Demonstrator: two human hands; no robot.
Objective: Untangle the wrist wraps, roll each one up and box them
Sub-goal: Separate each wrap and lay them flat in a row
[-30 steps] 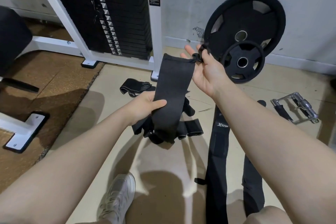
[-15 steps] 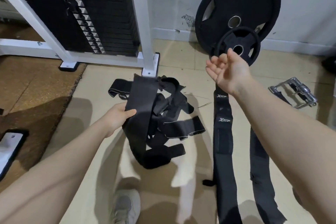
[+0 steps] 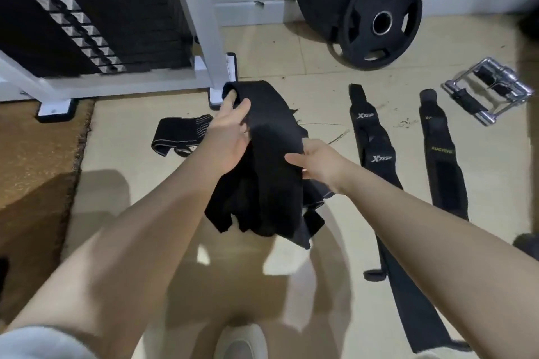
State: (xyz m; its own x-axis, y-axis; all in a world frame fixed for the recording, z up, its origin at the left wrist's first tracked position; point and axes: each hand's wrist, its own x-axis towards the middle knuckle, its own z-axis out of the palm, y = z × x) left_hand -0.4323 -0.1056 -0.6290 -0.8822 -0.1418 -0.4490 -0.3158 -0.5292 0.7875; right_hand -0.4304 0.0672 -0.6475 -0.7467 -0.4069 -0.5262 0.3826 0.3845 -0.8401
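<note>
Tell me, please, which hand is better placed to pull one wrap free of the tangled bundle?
The right hand, probably: it pinches one edge of the tangled wraps, while the left hand grips their top end, holding the bundle up.

A bundle of wraps (image 3: 271, 172) hangs above the floor (image 3: 140, 154), between the left hand (image 3: 230, 137) and the right hand (image 3: 318, 166). Left of it a loose wrap (image 3: 178, 137) lies on the floor; to the right two long wraps (image 3: 376, 160) (image 3: 443, 166) lie side by side. Behind those a metal handle (image 3: 487, 90) lies on the floor, and weight plates (image 3: 376, 0) lean against the wall. A machine frame (image 3: 201, 14) stands behind the bundle.
</note>
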